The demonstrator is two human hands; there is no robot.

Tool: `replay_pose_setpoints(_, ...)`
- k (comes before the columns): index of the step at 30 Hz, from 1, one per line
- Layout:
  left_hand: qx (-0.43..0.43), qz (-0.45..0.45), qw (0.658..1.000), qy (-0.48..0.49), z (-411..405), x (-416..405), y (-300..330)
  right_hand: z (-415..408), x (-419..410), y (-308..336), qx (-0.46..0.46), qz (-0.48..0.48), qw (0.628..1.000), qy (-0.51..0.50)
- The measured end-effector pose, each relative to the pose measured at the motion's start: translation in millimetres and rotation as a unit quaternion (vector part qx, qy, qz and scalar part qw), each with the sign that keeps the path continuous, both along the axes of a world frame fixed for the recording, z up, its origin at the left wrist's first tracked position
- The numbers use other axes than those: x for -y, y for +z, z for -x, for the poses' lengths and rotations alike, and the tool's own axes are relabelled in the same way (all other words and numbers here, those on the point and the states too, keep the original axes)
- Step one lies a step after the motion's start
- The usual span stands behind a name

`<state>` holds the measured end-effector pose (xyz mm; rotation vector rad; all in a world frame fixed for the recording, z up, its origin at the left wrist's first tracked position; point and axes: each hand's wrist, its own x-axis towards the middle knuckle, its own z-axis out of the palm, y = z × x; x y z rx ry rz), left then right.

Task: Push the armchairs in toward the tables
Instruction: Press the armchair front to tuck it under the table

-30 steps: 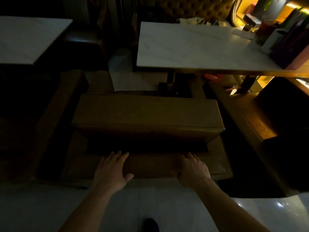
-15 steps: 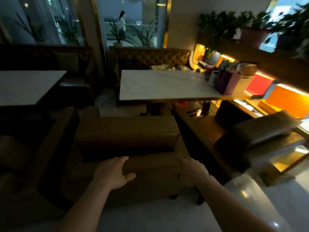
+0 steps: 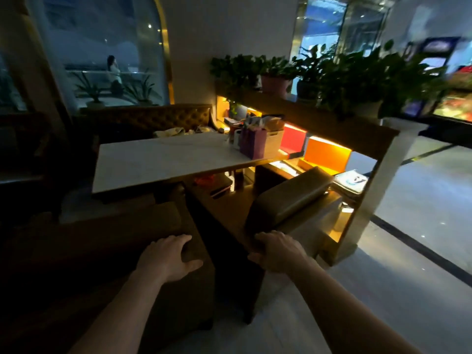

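A white marble table stands ahead in the dim room. In front of it are two brown armchairs, backs toward me. The left armchair sits close to the table's near edge. My left hand lies palm-down on the right corner of its back, fingers spread. The right armchair stands angled beside the table's right end, with a dark gap between the two chairs. My right hand curls around the near left corner of its back, thumb underneath.
A purple bag and boxes crowd the table's right end. A lit shelf unit with potted plants stands right of the right armchair. A tufted bench runs behind the table. Pale tiled floor opens to the right.
The view has swung up and to the right. My right hand left the first armchair's back and took the neighbouring armchair's corner. My left hand now rests at the first chair's right corner.
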<state>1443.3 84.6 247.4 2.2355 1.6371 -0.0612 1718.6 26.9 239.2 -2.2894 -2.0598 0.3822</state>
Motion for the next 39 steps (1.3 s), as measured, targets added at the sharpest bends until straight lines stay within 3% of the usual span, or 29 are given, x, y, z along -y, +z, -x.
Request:
replay_pose_setpoints(10,0.049,-0.007,0.996,-0.068,-257,-3,8,-259,38,23,-0.027,-0.035,0.995,-0.094)
replay_pose_setpoints(16,0.058,-0.013,0.993,-0.100,-374,-24,-10,-366,24,7,-0.014,-0.052,0.991,-0.126)
replay_pose_setpoints(26,0.072,-0.045,0.992,-0.098,-526,-136,-94,-490,-102,-47,0.047,-0.012,0.994,-0.100)
replay_pose_setpoints(39,0.051,0.085,0.995,-0.003,-625,-224,-208,-588,-276,-146,0.017,0.079,0.996,-0.026)
